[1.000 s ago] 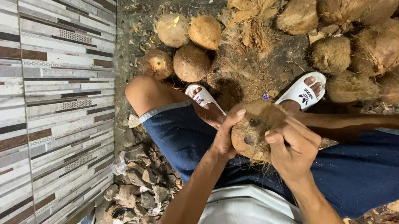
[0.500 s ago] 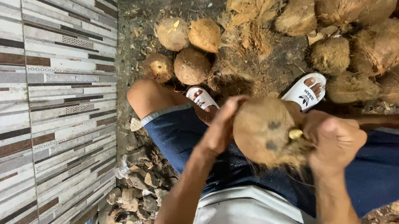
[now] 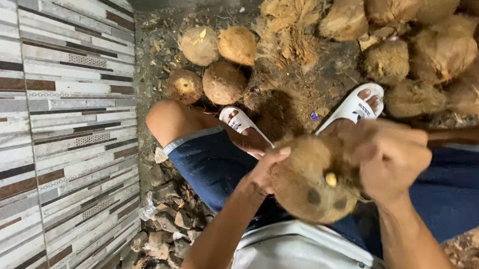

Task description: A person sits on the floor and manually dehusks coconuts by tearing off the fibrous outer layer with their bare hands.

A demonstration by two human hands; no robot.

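I hold a brown, mostly husked coconut (image 3: 311, 183) over my lap, its dark eyes facing me. My left hand (image 3: 265, 170) cups its left side. My right hand (image 3: 388, 159) grips the right side, fingers closed on husk fibres at the nut's top. A small pale stub sticks out near the eyes. My knees in blue shorts lie beneath.
Several husked coconuts (image 3: 224, 82) lie on the dirt floor beyond my white sandals (image 3: 356, 105). A heap of unhusked coconuts (image 3: 438, 48) and loose husk fibre (image 3: 292, 27) fills the upper right. A striped tiled wall (image 3: 35, 107) stands on the left, with shell pieces (image 3: 167, 228) at its foot.
The coconut has turned so its eyes face me, and both hands with it have come closer to the camera and shifted right. My right hand moved from the front to the nut's right side.
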